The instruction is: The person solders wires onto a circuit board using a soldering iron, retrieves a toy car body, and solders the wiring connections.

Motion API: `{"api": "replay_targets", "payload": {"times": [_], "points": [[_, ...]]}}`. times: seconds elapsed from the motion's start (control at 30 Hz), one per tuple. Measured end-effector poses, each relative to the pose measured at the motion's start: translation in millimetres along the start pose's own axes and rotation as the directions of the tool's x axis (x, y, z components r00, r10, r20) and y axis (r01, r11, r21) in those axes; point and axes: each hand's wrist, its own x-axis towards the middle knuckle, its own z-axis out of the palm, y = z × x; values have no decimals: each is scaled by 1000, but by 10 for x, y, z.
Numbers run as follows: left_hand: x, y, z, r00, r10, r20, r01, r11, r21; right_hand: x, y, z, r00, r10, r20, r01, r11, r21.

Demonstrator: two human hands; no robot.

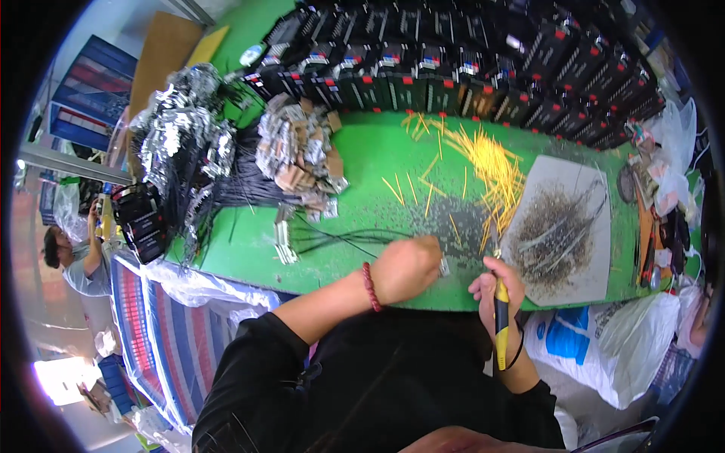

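Note:
My left hand (pixel 408 270), a red beaded bracelet at its wrist, is closed around thin black cables (pixel 343 235) that run leftward across the green table. A small pale piece (pixel 444 266) shows beside its fingers. To the right, my right hand (pixel 504 285) grips a slim tool (pixel 501 321) with a yellow-and-black handle, its narrow tip pointing away from me over the table. Flat silver cable ends (pixel 284 243) lie left of my left hand. Beyond the tool spreads a heap of thin yellow sticks (pixel 487 162), with dark crumbs scattered around it.
A grey board (pixel 600 260) with dark bits and wire offcuts lies at right. Bundles of black cables with silver ends (pixel 177 143) and tan-and-silver pieces (pixel 298 151) fill the left. Black boxes (pixel 404 90) line the back. Another person (pixel 83 260) is far left.

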Motion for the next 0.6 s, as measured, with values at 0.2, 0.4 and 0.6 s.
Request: {"api": "replay_targets", "payload": {"times": [0.2,0.4,0.6], "points": [[243,175,-716,996,77,-36,-77,997,-10,-18,28,88,986,135,-95,-119,980,161],[1219,287,-1195,977,67,203,-64,998,-20,33,-60,4,994,92,-65,-83,987,135],[2423,90,-1184,790,8,-613,-92,990,-104,23,21,74,988,111,-109,-82,968,236]]}}
